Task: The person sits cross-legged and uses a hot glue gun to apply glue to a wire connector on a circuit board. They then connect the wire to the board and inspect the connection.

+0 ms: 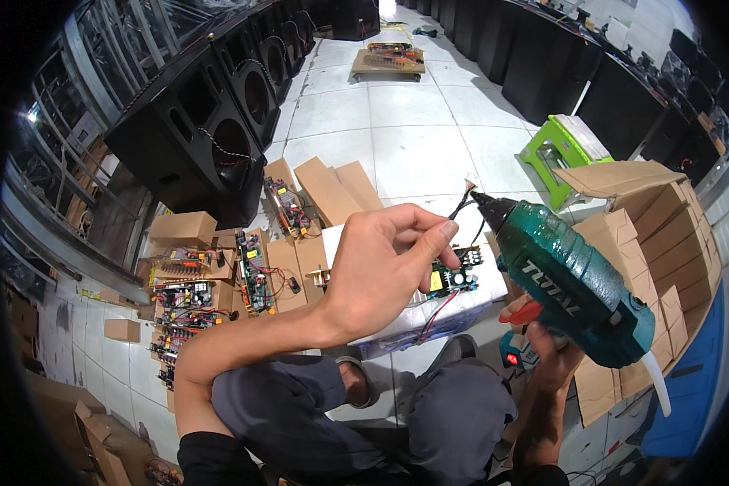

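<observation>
My left hand (381, 267) pinches a thin bundle of dark wires (463, 204) between thumb and fingers. A small white connector (472, 181) tops the bundle. In my right hand (549, 350) is a green hot glue gun (567, 279), with a finger at its red trigger (522, 313). Its black nozzle (484, 201) points left, close beside the wires; whether they touch I cannot tell. A white glue stick (658, 385) sticks out behind. Below my left hand lies a green circuit board (462, 281), partly hidden, on a white block (389, 324).
Several circuit boards (255, 271) sit on cardboard to the left. An open carton (672, 243) with dividers stands right, near a green step stool (563, 158). Black speaker cabinets (194, 130) line both sides. Farther off, a wheeled wooden board (387, 65) carries more parts.
</observation>
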{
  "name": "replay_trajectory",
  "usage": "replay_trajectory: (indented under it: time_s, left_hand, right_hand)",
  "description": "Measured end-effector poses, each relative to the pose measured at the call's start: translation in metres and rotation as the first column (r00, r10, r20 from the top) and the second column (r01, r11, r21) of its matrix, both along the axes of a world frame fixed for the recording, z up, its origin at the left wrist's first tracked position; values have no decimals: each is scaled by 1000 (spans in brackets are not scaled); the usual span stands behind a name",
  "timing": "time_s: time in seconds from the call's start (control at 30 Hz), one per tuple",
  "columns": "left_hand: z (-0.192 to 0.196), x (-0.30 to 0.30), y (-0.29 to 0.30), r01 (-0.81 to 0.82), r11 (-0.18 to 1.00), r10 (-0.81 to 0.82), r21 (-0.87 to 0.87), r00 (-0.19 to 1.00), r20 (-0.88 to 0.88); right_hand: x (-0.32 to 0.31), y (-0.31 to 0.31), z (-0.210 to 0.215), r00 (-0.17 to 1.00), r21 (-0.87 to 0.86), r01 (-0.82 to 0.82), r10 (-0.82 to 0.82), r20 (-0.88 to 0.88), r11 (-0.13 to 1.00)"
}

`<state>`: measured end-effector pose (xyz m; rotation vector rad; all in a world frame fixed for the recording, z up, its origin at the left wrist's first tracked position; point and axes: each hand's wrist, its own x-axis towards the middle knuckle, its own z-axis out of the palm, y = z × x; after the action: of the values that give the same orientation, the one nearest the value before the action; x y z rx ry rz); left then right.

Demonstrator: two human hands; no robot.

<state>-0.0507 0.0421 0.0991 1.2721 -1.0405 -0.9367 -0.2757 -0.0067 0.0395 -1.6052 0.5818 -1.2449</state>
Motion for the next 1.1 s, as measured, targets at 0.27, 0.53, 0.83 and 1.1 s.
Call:
replay_trajectory:
  time_s: [0.27, 0.53, 0.83, 1.1]
  left_hand:
    - [-1, -1, 0, -3, 1000, 3, 15, 1000, -5]
    - [0, 0, 0, -4, 1000, 4, 21, 1000, -6]
    - [0, 0, 0, 9, 1000, -9, 12, 1000, -15]
    - [0, 0, 0, 5, 1000, -5, 8, 1000, -5]
  right_hand:
    - [-3, 0, 2, 998, -57, -32, 29, -51, 998]
    - [2, 2, -6, 998, 11, -8, 8, 63, 1000]
    - [0, 0, -9, 997, -35, -54, 56, 57, 998]
    - [3, 0, -6, 1000, -52, -10, 8, -25, 999]
